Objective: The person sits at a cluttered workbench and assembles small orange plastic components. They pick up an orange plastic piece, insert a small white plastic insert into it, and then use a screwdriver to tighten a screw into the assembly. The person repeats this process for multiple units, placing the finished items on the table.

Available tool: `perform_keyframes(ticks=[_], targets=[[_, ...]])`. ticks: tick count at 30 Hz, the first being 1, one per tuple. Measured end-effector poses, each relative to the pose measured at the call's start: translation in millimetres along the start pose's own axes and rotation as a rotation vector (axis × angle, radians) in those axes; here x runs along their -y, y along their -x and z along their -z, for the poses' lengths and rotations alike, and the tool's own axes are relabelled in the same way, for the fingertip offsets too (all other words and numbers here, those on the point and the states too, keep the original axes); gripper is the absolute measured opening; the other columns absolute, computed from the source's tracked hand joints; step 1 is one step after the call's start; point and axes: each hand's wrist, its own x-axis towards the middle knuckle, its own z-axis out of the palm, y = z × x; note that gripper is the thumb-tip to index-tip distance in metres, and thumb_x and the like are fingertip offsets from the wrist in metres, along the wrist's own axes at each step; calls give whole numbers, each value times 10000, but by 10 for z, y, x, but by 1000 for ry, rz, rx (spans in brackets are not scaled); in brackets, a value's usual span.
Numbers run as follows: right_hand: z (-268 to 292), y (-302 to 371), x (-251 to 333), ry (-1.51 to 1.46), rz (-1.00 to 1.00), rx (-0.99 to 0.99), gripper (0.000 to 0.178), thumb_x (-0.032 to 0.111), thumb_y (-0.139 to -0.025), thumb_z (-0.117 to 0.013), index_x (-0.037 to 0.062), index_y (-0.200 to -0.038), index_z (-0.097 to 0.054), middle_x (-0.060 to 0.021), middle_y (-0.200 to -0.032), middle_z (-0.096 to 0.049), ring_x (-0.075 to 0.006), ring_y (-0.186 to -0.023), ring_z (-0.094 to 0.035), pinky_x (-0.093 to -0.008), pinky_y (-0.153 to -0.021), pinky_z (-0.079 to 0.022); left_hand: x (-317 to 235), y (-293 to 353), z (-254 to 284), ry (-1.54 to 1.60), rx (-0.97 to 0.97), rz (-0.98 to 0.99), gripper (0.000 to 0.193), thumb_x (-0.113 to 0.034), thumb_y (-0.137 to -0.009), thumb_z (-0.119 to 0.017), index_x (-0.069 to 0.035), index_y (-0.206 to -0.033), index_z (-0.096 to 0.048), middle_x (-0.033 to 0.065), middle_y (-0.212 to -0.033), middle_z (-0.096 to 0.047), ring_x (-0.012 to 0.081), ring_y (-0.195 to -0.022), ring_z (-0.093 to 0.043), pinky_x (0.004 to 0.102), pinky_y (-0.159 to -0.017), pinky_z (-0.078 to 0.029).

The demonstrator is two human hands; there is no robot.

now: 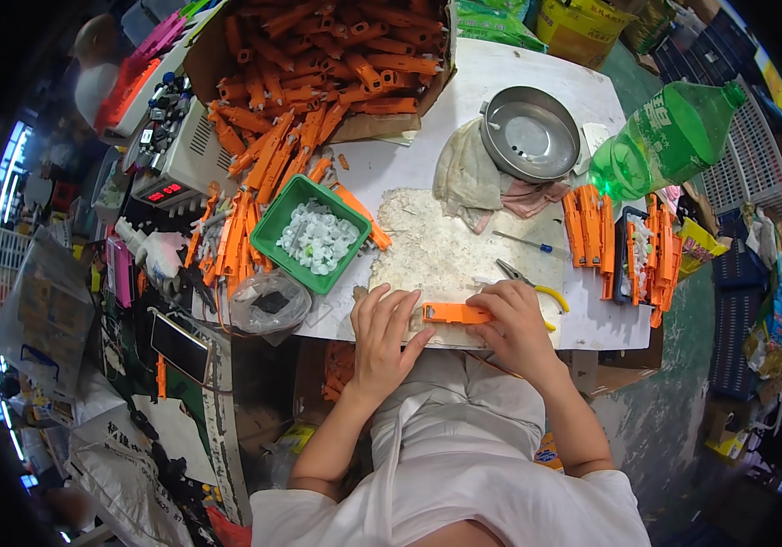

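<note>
A long orange plastic housing (457,314) lies level at the front edge of the worn, pale work mat (418,239). My right hand (517,330) pinches its right end between thumb and fingers. My left hand (385,339) is at its other end, fingers stretched and apart; whether a fingertip touches the piece I cannot tell. Just beyond my right hand are yellow-handled pliers (548,294), partly covered by that hand. A thin screwdriver (523,242) with a blue handle tip lies farther back on the mat.
A green tray (268,239) of small whitish plastic pieces stands left, before a cardboard box (437,96) heaped with orange housings. More orange housings (590,232) stand at right beside a green bottle (669,137). A metal bowl (550,164) rests at the back near a rag (464,173).
</note>
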Motion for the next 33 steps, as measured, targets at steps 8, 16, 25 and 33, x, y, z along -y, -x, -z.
perform_keyframes(ticks=[8, 16, 25, 33], targets=[[107, -269, -149, 86, 42, -97, 337, 104, -685, -719, 79, -1006, -619, -68, -1008, -574, -275, -1017, -506, -397, -904, -372, -11, -201, -23, 45, -10, -32, 519, -231, -792, -690, -7, -1229, -523, 128, -1203, -516, 340, -1201, -401, 443, -1017, -286], [150, -542, -423, 160, 54, -169, 281, 110, -709, -708, 71, -973, -622, -62, -1001, -572, -267, -1056, -487, -411, -913, -365, -78, -489, -45, 15, -22, -92, 432, -186, -813, -666, -34, -1201, -554, 104, -1184, -544, 320, -1196, -424, 426, -995, -303], [148, 53, -385, 102, -134, -146, 181, 143, -740, -711, 57, -886, -650, -72, -926, -591, -275, -989, -515, -390, -869, -399, -77, -307, -69, 108, 1, -57, 343, -123, -785, -675, -34, -1109, -604, 111, -1089, -587, 334, -1115, -493, 435, -947, -366], [279, 239, -170, -164, -338, -13, 175, 130, -760, -709, 11, -879, -659, -95, -790, -620, -266, -827, -564, -344, -762, -439, -1065, -282, 621, 433, -13, -1007, 117, -81, -807, -537, -111, -844, -644, 57, -832, -644, 200, -703, -631, 295, -577, -501]])
